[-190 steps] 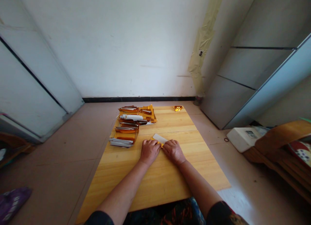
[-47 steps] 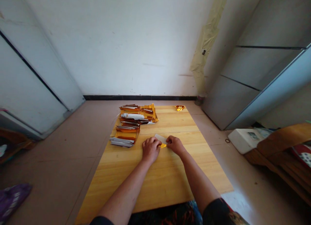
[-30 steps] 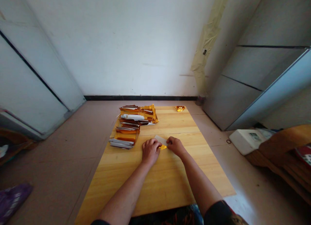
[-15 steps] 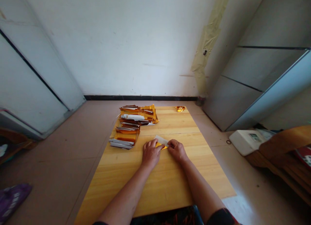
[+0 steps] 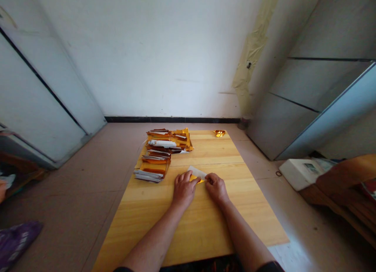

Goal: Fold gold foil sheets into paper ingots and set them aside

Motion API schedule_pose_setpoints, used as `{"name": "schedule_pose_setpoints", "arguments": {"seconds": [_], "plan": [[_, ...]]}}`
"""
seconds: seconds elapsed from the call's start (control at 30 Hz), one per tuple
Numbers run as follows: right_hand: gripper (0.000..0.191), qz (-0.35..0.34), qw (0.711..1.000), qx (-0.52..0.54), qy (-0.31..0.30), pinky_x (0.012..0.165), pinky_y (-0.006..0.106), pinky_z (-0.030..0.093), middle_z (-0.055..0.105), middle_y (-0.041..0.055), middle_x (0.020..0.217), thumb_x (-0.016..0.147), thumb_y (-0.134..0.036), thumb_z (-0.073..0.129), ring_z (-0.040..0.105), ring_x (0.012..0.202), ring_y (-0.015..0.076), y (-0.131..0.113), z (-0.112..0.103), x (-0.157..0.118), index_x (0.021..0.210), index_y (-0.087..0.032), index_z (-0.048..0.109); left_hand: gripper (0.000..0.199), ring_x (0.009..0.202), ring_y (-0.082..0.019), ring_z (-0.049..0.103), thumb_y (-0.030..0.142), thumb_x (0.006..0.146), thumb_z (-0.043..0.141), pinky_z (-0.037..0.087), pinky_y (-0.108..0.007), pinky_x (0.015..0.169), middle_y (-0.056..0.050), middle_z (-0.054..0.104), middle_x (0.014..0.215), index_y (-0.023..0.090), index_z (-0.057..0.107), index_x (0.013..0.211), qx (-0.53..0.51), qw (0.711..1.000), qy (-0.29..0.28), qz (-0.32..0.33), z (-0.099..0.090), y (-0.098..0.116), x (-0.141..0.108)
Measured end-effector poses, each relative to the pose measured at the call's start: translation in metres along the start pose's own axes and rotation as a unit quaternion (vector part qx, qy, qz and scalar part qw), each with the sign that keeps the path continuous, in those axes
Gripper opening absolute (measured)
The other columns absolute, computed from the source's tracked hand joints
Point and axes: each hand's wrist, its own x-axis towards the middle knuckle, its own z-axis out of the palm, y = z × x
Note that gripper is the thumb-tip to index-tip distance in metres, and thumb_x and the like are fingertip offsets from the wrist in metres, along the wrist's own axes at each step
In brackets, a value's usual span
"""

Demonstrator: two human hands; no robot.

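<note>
A small sheet of foil paper (image 5: pixel 197 171), white on one side and gold on the other, lies partly folded on the wooden table between my hands. White faces up along its far part, and a gold strip shows along the near edge. My left hand (image 5: pixel 184 189) holds the left part down, its thumb pointing at the gold strip and its fingers curved over the far side. At the right end, my right hand (image 5: pixel 216 187) pinches the paper between thumb and bent fingers. The fingertips hide both ends of the sheet.
Stacks of folded gold and white paper (image 5: pixel 156 159) stand along the table's (image 5: pixel 188 240) left and far-left edge. Crumpled gold foil (image 5: pixel 219 133) lies at the far right corner. Beyond are a white wall and a grey refrigerator (image 5: pixel 296 95); a white box (image 5: pixel 296 174) sits at the right.
Both hands stay on the foil paper with only slight finger movement. The white part appears a little flatter and the gold strip narrower. The whole view has shifted slightly.
</note>
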Motion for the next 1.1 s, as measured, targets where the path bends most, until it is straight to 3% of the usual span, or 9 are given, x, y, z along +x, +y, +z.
{"name": "schedule_pose_setpoints", "arguments": {"seconds": [0.73, 0.87, 0.97, 1.1], "plan": [[0.019, 0.021, 0.998, 0.018, 0.051, 0.060, 0.024, 0.048, 0.061, 0.0024, 0.070, 0.069, -0.018, 0.043, 0.056, 0.061, 0.0141, -0.011, 0.011, -0.022, 0.080, -0.018, 0.059, 0.039, 0.112, -0.023, 0.045, 0.017, 0.083, 0.053, 0.032, -0.045, 0.097, -0.002, 0.051, 0.126, 0.044, 0.061, 0.111, -0.019, 0.999, 0.024, 0.041, 0.001, -0.011, -0.012], [0.027, -0.007, 0.997, 0.023, 0.067, 0.069, 0.027, 0.052, 0.064, 0.0066, 0.088, 0.072, -0.016, 0.043, 0.061, 0.076, 0.0160, -0.010, 0.009, -0.025, 0.092, -0.017, 0.061, 0.038, 0.113, -0.022, 0.044, 0.017, 0.082, 0.055, 0.032, -0.045, 0.096, -0.001, 0.052, 0.126, 0.044, 0.062, 0.108, -0.026, 0.998, 0.020, 0.052, 0.002, -0.012, -0.012], [0.034, -0.047, 0.998, 0.001, 0.045, 0.085, 0.029, 0.050, 0.063, 0.0083, 0.107, 0.075, -0.013, 0.042, 0.060, 0.098, 0.0175, -0.013, 0.008, -0.024, 0.101, -0.019, 0.063, 0.036, 0.115, -0.022, 0.044, 0.016, 0.084, 0.054, 0.030, -0.046, 0.096, 0.000, 0.053, 0.126, 0.044, 0.064, 0.104, -0.035, 0.997, 0.013, 0.068, 0.002, -0.014, -0.011], [0.029, -0.036, 0.996, -0.077, -0.036, 0.081, 0.025, 0.050, 0.064, 0.0061, 0.110, 0.081, -0.013, 0.042, 0.063, 0.093, 0.0159, -0.027, 0.004, -0.021, 0.098, -0.022, 0.065, 0.028, 0.115, -0.022, 0.043, 0.020, 0.086, 0.051, 0.029, -0.046, 0.096, -0.001, 0.053, 0.125, 0.040, 0.067, 0.099, -0.043, 0.993, 0.023, 0.111, -0.001, -0.016, -0.007]]}}
